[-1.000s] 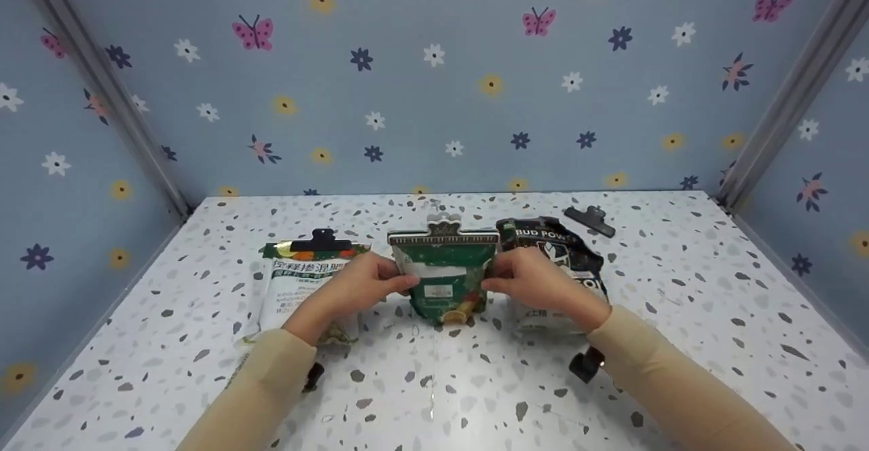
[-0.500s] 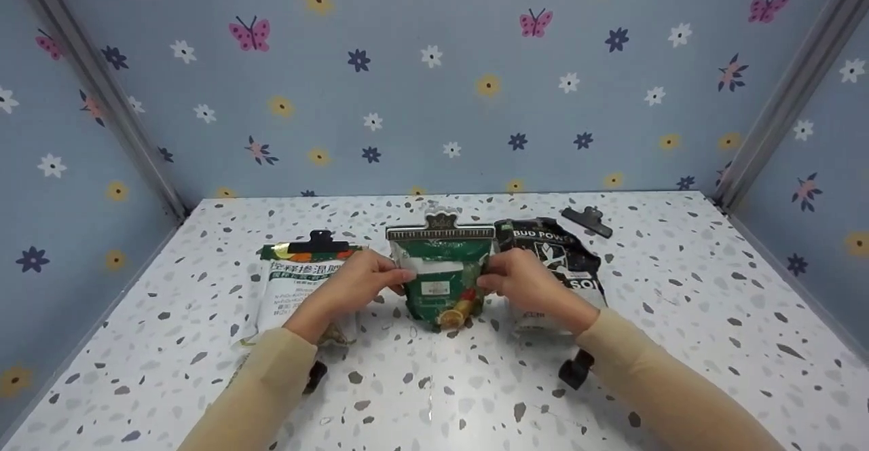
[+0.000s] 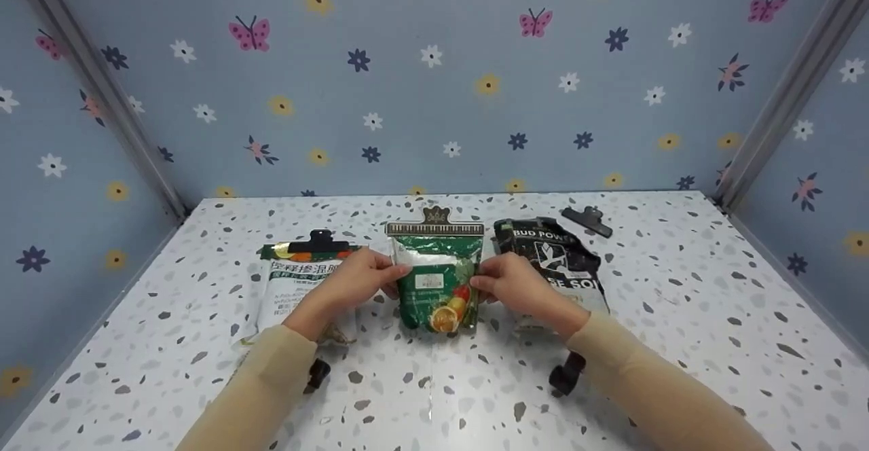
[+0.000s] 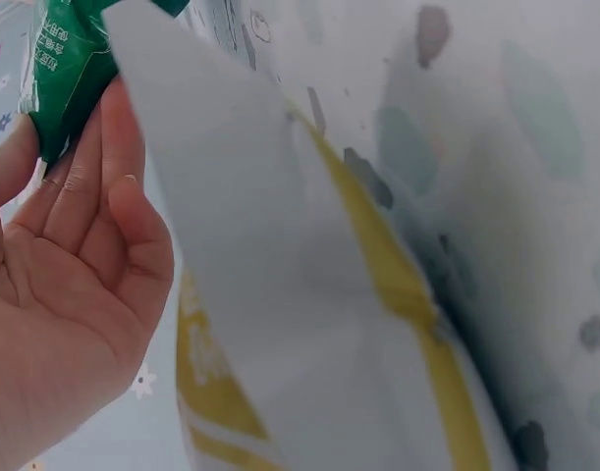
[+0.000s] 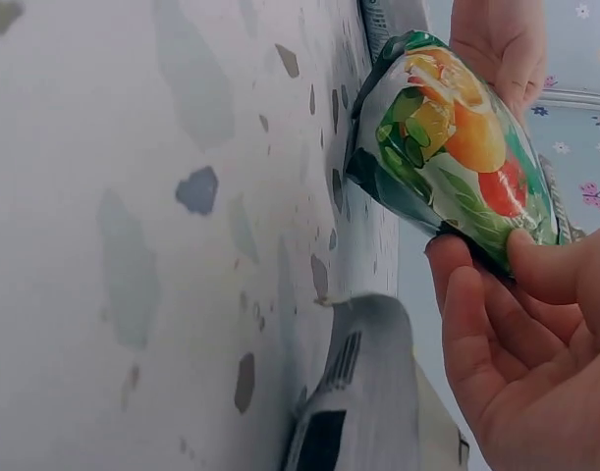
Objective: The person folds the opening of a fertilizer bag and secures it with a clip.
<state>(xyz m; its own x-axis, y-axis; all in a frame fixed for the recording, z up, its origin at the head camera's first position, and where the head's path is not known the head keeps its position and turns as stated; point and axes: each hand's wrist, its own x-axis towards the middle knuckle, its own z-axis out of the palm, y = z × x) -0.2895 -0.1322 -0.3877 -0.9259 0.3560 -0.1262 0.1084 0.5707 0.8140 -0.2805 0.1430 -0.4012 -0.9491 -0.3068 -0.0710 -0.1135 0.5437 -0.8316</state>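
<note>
A green bag (image 3: 428,295) with printed fruit is between both hands, a wide dark clip (image 3: 434,228) across its top edge. My left hand (image 3: 354,282) pinches the bag's left side, thumb in front. On the other side my right hand (image 3: 519,286) grips the right edge between thumb and fingers. In the left wrist view, the left hand (image 4: 74,255) has a corner of the green bag (image 4: 76,69) between thumb and fingers. The right wrist view has the fruit picture on the bag (image 5: 457,137) facing the camera, with the right hand (image 5: 535,343) at its edge.
A white bag (image 3: 288,295) with a black clip (image 3: 318,243) lies to the left, partly behind the left arm. To the right lies a black-and-white soil bag (image 3: 551,257). Behind it is a loose black clip (image 3: 588,221) on the speckled table (image 3: 434,383).
The green bag has shifted slightly left and turned so that more of its printed front shows. My right hand has moved left with it, while the left hand has barely moved.
</note>
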